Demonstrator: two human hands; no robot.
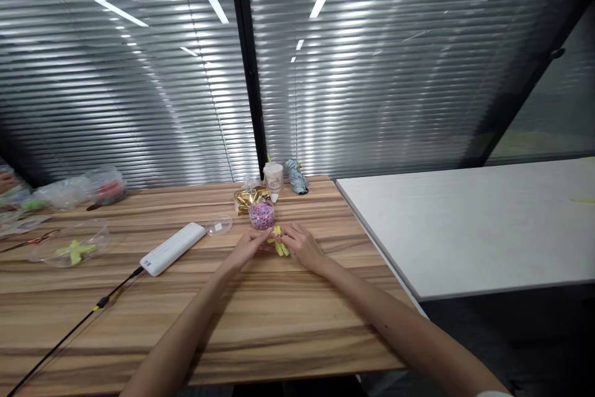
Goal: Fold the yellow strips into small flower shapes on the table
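Observation:
Between my two hands is a small yellow piece (281, 244) with several narrow strips, just above the wood-grain table. My left hand (251, 244) pinches its left side with closed fingers. On the other side, the bent fingers of my right hand (301, 244) are closed on the same piece. Right behind it stands a clear round tub (261, 215) full of pink and purple bits. The tub's clear lid (219, 225) lies to the left. My fingertips partly cover the yellow piece.
A white power bank (173, 248) with a black cable (69, 336) lies left. Farther left are a clear bowl (98, 237) holding a yellow piece, scissors (39, 238) and plastic bags. Behind stand a gold packet (251, 197), a paper cup (274, 176) and a grey-blue wrapper (296, 176).

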